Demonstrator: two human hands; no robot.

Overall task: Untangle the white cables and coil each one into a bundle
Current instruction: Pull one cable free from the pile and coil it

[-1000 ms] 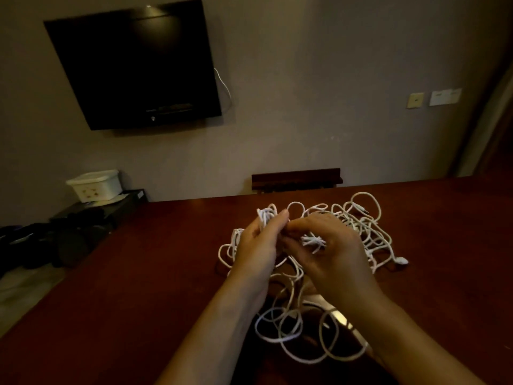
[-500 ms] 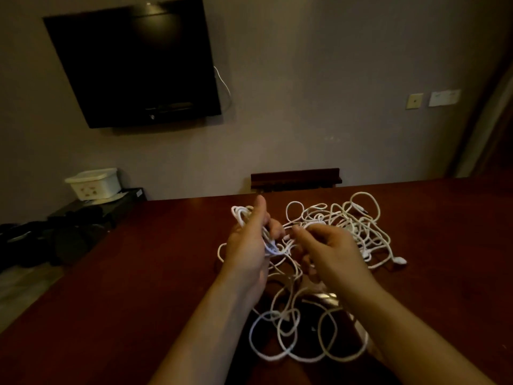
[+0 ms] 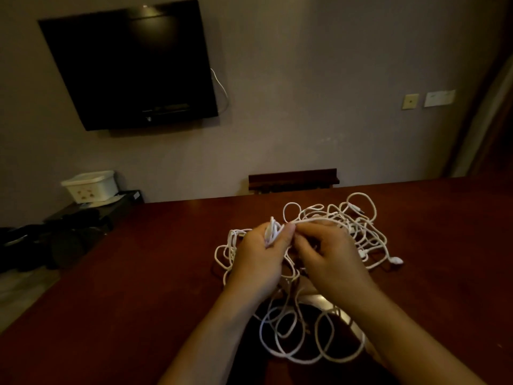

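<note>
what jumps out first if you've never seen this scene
A tangle of white cables sprawls across the dark red table, with the left hand gripping a few gathered loops and the right hand working beside it. A black television hangs on the wall behind.

The cables (image 3: 330,240) are lying in a tangle on the table (image 3: 138,287), toward its far edge and right of centre. The left hand (image 3: 261,259) and right hand (image 3: 330,257) are sitting side by side above the middle of the tangle, with loops trailing beneath them toward the near edge. A chair back (image 3: 294,179) is standing behind the table's far edge. A television (image 3: 130,65) is hanging on the wall (image 3: 319,79) at upper left. A container (image 3: 88,186) is resting on a low stand (image 3: 94,212) left of the table.
</note>
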